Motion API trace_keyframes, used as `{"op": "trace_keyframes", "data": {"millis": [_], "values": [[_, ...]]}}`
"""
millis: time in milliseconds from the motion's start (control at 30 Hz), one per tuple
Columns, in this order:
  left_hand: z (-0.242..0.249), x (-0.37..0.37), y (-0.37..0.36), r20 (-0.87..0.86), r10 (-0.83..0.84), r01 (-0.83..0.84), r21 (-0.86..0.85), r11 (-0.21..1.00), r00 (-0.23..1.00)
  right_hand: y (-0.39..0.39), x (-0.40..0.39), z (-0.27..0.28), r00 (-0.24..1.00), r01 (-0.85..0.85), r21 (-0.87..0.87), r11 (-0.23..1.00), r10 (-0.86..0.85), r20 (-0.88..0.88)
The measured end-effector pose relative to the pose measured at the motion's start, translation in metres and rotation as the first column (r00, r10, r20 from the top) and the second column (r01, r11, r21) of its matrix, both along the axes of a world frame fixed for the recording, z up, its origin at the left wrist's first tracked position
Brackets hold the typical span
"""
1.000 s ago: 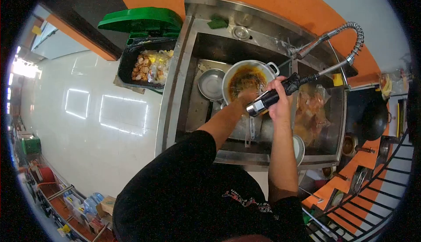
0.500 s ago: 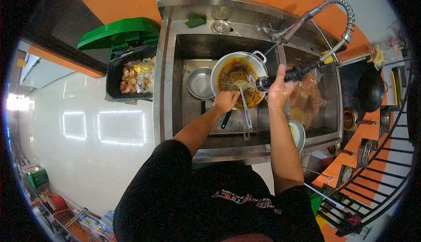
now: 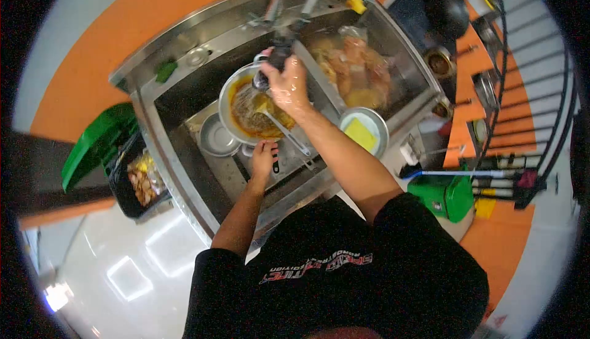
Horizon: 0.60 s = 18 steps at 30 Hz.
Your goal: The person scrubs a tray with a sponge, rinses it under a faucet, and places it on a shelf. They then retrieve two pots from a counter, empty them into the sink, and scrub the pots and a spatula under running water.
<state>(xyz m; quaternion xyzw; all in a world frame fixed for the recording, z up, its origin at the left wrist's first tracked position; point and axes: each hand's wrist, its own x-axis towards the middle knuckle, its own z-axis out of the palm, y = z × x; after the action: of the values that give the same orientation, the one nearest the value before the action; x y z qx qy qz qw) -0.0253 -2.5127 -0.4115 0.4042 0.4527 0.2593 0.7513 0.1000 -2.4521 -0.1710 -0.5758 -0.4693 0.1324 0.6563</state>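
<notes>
In the left sink basin sits a large pot (image 3: 241, 131) with brown residue and water inside. A light-handled utensil (image 3: 287, 131) leans in it, its handle over the near rim. My right hand (image 3: 289, 84) is wrapped round the black spray nozzle (image 3: 279, 57), which points down into the pot. My left hand (image 3: 265, 154) is at the pot's near edge, fingers bent together; what they grip, if anything, is too small to tell. A smaller metal pan (image 3: 218, 136) lies left of the pot.
Bagged raw meat (image 3: 359, 62) fills part of the right basin. A bowl with a yellow sponge (image 3: 361, 135) stands at its near corner. A green scouring pad (image 3: 166, 71) lies on the back ledge. An open green bin (image 3: 101, 139) is left of the sink.
The view has turned and shifted. My left hand has moved from the utensil to the pot's near edge. My right hand still holds the nozzle, now over the pot's far side.
</notes>
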Motion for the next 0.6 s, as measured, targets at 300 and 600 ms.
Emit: {"op": "trace_keyframes", "data": {"millis": [300,600], "values": [[0.008,0.034,-0.015,-0.007,-0.222,0.211,-0.28,0.937,0.975,0.013,0.04,-0.019,1.0,-0.017,0.111,0.994,0.017,-0.001],[-0.031,0.093,-0.049,0.047,-0.173,0.176,-0.443,0.879,0.984,0.008,0.029,-0.01,0.986,-0.115,0.08,0.99,0.123,-0.112]]}}
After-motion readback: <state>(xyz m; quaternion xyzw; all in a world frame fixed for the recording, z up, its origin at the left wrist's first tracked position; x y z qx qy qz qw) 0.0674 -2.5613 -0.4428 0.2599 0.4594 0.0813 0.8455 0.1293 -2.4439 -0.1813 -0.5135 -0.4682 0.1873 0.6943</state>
